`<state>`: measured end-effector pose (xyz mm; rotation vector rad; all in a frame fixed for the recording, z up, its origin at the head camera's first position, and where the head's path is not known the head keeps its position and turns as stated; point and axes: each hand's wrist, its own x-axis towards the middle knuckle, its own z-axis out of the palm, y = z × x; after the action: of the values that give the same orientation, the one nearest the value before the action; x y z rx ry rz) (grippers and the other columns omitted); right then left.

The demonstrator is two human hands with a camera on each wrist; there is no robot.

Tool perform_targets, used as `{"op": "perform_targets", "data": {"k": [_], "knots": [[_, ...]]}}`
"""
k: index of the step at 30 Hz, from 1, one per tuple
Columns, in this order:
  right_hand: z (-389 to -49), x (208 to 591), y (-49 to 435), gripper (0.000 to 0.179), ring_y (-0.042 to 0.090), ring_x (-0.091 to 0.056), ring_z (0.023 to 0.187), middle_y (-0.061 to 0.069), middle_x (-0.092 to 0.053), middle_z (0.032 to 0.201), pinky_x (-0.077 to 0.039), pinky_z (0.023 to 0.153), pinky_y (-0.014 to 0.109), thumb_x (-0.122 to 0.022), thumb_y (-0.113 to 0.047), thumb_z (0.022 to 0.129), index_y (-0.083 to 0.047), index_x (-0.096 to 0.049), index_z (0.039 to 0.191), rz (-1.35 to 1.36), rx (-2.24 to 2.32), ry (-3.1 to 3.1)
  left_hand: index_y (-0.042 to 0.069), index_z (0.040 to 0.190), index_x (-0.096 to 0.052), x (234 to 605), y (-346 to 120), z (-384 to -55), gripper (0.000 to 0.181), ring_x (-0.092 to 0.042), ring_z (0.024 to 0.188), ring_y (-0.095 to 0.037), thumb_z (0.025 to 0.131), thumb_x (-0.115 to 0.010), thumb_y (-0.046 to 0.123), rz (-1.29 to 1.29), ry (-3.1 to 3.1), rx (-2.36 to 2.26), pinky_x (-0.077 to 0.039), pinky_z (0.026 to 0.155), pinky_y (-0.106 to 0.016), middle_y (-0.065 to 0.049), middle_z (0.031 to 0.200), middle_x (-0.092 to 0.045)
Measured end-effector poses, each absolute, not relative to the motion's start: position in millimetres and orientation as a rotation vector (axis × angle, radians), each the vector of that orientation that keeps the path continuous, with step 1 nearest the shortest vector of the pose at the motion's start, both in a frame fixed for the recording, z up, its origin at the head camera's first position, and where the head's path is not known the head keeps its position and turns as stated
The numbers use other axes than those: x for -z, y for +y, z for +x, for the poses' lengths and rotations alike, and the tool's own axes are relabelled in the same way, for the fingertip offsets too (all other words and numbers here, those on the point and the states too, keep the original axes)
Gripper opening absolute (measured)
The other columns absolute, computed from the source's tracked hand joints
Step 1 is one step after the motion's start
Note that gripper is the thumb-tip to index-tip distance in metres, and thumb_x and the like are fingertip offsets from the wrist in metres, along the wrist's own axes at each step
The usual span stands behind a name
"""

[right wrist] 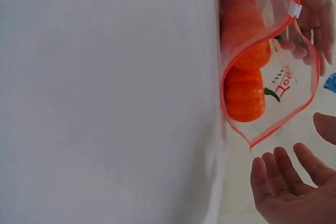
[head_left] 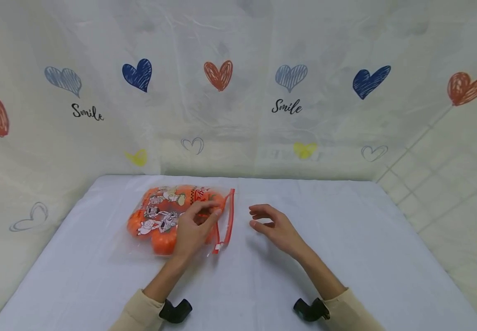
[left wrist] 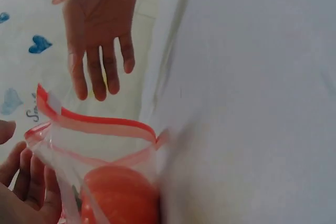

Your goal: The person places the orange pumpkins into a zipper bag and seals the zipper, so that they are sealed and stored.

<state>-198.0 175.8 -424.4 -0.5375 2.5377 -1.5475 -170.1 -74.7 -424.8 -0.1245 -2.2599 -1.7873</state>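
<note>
A clear zip bag (head_left: pixel 172 216) with a red rim and printed cartoon figures lies on the table, left of centre. Orange pumpkins (right wrist: pixel 245 95) with green stems show through its gaping mouth in the right wrist view. The white slider (right wrist: pixel 295 9) sits at one end of the red zip (left wrist: pixel 105 125). My left hand (head_left: pixel 194 230) hovers over the bag beside its mouth, fingers loosely bent; whether they touch the plastic is hard to tell. To the right of the mouth, my right hand (head_left: pixel 277 230) is held in the air, apart from the bag, fingers relaxed and holding nothing.
A white cloth covers the table (head_left: pixel 346 230). Behind it hangs a pale sheet (head_left: pixel 246 124) printed with hearts and the word Smile. Dark wrist devices (head_left: pixel 176 311) sit by both sleeves.
</note>
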Motion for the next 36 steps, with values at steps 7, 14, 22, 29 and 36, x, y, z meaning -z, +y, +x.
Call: {"op": "perform_targets", "data": {"k": [7, 14, 22, 29, 36], "knots": [[-192.6, 420.7, 170.6, 0.045, 0.030, -0.061, 0.128, 0.010, -0.063, 0.141, -0.055, 0.103, 0.044, -0.072, -0.024, 0.098, -0.017, -0.060, 0.141, -0.585, 1.543, 2.573, 0.026, 0.120, -0.074, 419.3, -93.5, -156.7, 0.028, -0.063, 0.103, -0.013, 0.093, -0.080, 0.029, -0.362, -2.426, 1.538, -0.058, 0.086, -0.028, 0.007, 0.113, -0.068], [-187.7, 413.6, 161.6, 0.043, 0.032, -0.061, 0.124, 0.001, -0.065, 0.133, -0.059, 0.098, 0.051, -0.077, -0.020, 0.095, -0.019, -0.064, 0.136, -0.757, 1.552, 2.623, 0.032, 0.115, -0.075, 417.2, -110.4, -147.6, 0.035, -0.060, 0.108, -0.005, 0.083, -0.088, 0.036, -0.543, -2.560, 1.287, -0.058, 0.092, -0.038, 0.015, 0.114, -0.064], [-181.1, 404.8, 146.9, 0.040, 0.017, -0.062, 0.124, -0.001, -0.065, 0.133, -0.060, 0.096, 0.036, -0.080, -0.015, 0.091, -0.023, -0.069, 0.129, -0.913, 1.565, 2.658, 0.036, 0.106, -0.075, 419.7, -117.9, -143.2, 0.041, -0.057, 0.110, -0.002, 0.072, -0.097, 0.033, -0.707, -2.595, 1.178, -0.056, 0.095, -0.036, 0.020, 0.111, -0.061], [-173.6, 402.1, 130.3, 0.041, 0.017, -0.061, 0.127, 0.002, -0.066, 0.135, -0.058, 0.097, 0.032, -0.082, -0.002, 0.086, -0.018, -0.072, 0.123, -1.086, 1.503, 2.639, 0.032, 0.101, -0.073, 423.3, -118.4, -139.1, 0.044, -0.058, 0.107, -0.002, 0.066, -0.100, 0.033, -0.768, -2.597, 1.089, -0.057, 0.093, -0.030, 0.018, 0.110, -0.061], [-168.4, 403.1, 116.7, 0.043, 0.018, -0.060, 0.132, 0.006, -0.066, 0.138, -0.056, 0.106, 0.043, -0.082, 0.000, 0.085, -0.014, -0.072, 0.124, -1.197, 1.488, 2.554, 0.028, 0.102, -0.070, 426.9, -121.7, -137.5, 0.042, -0.059, 0.103, -0.003, 0.071, -0.098, 0.028, -0.749, -2.612, 1.072, -0.057, 0.091, -0.029, 0.017, 0.109, -0.061]]}}
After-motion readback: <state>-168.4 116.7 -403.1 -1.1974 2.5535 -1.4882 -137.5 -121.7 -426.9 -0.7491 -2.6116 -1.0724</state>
